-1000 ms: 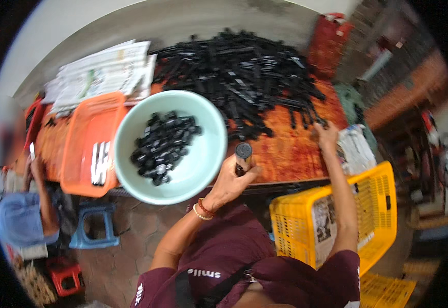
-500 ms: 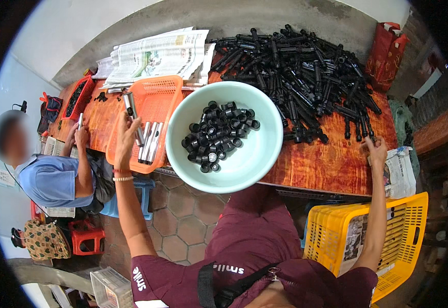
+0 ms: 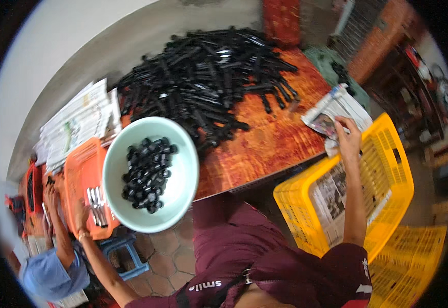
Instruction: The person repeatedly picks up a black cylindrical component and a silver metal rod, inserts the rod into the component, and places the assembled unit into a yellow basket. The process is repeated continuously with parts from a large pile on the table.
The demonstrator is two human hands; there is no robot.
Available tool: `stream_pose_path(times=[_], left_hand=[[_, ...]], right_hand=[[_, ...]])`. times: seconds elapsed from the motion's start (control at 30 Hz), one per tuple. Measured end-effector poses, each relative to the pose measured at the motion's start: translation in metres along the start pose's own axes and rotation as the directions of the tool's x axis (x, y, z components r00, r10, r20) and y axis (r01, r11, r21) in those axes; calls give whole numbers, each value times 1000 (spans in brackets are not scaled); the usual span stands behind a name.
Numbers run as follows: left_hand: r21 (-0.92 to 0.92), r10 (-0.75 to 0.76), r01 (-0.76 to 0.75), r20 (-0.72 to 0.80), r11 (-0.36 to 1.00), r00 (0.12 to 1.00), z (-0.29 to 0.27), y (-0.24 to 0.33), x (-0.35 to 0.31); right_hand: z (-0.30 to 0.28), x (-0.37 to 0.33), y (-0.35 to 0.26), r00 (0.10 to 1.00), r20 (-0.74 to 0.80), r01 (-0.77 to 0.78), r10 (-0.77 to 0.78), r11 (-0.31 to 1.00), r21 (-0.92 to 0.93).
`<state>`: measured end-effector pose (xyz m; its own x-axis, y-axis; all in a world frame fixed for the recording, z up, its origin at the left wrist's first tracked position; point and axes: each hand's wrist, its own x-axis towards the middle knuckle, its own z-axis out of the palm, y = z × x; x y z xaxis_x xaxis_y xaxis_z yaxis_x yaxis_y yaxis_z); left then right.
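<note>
Left hand [image 3: 82, 215] at orange basket [image 3: 84, 163], right hand [image 3: 350, 139] near newspaper [image 3: 351, 104], both blurred, grips unclear

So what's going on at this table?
A person's left hand is at the orange basket, beside silver tubes; blur hides whether it grips anything. The right hand is over the crumpled newspaper near the yellow crate; its grip is unclear too. Small black parts sit in the pale basin, with longer black pieces heaped behind. A co-worker in blue sits at left.
</note>
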<state>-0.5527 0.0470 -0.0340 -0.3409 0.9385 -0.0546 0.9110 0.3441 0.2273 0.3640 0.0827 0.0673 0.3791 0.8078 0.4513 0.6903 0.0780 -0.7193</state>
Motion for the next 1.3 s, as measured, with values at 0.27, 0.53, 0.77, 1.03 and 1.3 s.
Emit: stream_pose_path(times=[0.27,0.53,0.77,1.03,1.3], left_hand=[[-720,93,-110,-63,685,994,-105,281,-168],[-747,774,-293,439,596,456,-37,426,-202],[-817,820,-244,403,522,406,23,479,-211],[-795,776,-238,398,558,490,27,475,-206],[-820,695,-29,465,572,548,49,451,-207]], right_hand=[[-68,-29,47,975,-39,-224,221,952,-210],[-172,-155,236,832,160,-215,532,574,-790],[-115,-138,239,880,-20,-347,474,614,-709],[-41,-107,231,925,103,-8,365,291,-957],[-96,-98,222,991,-135,-107,-14,535,-838]])
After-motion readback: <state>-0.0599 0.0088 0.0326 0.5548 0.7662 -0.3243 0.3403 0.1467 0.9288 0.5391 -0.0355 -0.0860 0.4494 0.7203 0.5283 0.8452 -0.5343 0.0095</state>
